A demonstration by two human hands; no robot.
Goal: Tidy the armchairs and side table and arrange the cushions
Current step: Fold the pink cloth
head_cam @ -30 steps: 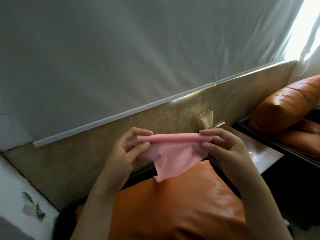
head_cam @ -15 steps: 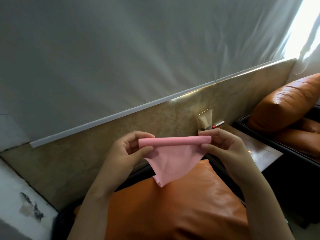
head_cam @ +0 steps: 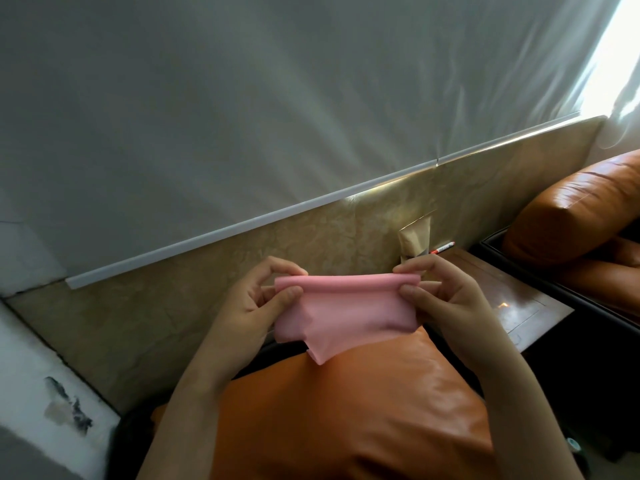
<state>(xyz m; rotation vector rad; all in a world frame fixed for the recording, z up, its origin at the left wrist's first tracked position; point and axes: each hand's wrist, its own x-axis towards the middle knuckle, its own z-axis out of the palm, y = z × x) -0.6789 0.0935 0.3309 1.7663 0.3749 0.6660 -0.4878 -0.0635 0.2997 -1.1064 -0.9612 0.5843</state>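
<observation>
**Mia:** What is near the hands?

**Ben:** A shiny orange leather cushion (head_cam: 346,420) sits right below them; a dark brown wooden side table (head_cam: 526,306) is off to the right; a thin red and white pen (head_cam: 442,248) lies at the far edge of that table, by the wall; a bent scrap of tan paper (head_cam: 415,237) sticks to the wall just beside the pen; a big orange leather armchair (head_cam: 571,209) stands past the table.

**Mia:** Does anything get in the way?

**Ben:** The right hand (head_cam: 446,303) covers part of the table; the soft pink cloth (head_cam: 346,306) hides a bit of the cushion's top.

**Mia:** Who holds the cloth?

**Ben:** Both hands; the left hand (head_cam: 249,306) pinches the left end of its rolled top edge with thumb and fingers; the right hand pinches the right end; the cloth is up in the air over the cushion, and its low corner hangs down; I cannot tell if that corner touches the cushion.

**Mia:** And the room?

**Ben:** A tan wall panel with swirls (head_cam: 173,306) runs behind; a long white strip (head_cam: 242,223) sits on top of it; a big pale curtain (head_cam: 277,116) hangs above; bright light comes in at the top right.
</observation>
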